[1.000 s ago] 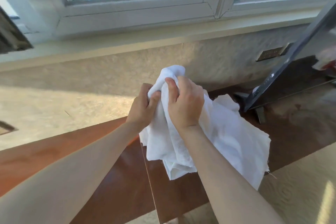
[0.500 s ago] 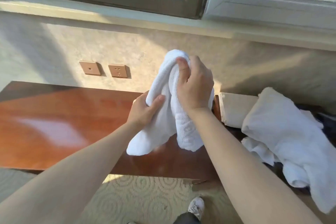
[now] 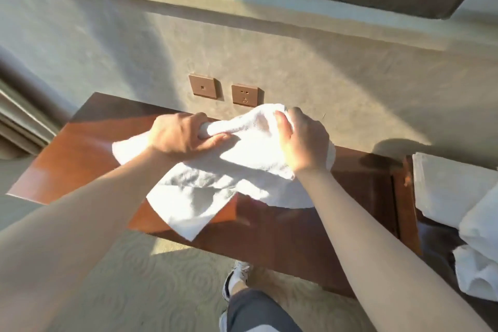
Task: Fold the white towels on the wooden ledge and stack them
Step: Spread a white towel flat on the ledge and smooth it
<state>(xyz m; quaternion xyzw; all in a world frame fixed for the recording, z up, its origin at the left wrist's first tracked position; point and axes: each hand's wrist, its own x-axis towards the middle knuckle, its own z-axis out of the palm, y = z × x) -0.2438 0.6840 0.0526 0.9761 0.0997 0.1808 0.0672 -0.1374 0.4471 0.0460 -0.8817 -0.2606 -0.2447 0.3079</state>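
Observation:
A rumpled white towel (image 3: pixel 215 186) hangs over the middle of the wooden ledge (image 3: pixel 80 148), one corner drooping past the front edge. My left hand (image 3: pixel 180 137) grips a bunched part of it at its upper left. My right hand (image 3: pixel 304 143) grips its upper right edge, close to the wall. Both hands hold it a little above the wood. More white towels (image 3: pixel 458 191) lie in a loose heap at the far right, partly cut off by the frame.
Two brown wall sockets (image 3: pixel 223 89) sit on the beige wall just behind the towel. A window sill (image 3: pixel 242 3) runs above. Patterned carpet (image 3: pixel 151 286) lies below the ledge, with my shoe (image 3: pixel 237 277) and trouser leg near its front edge.
The view has swung left along the ledge. The towel, held up bunched between both hands before, is now lowered and spread wider over the wood, my hands farther apart.

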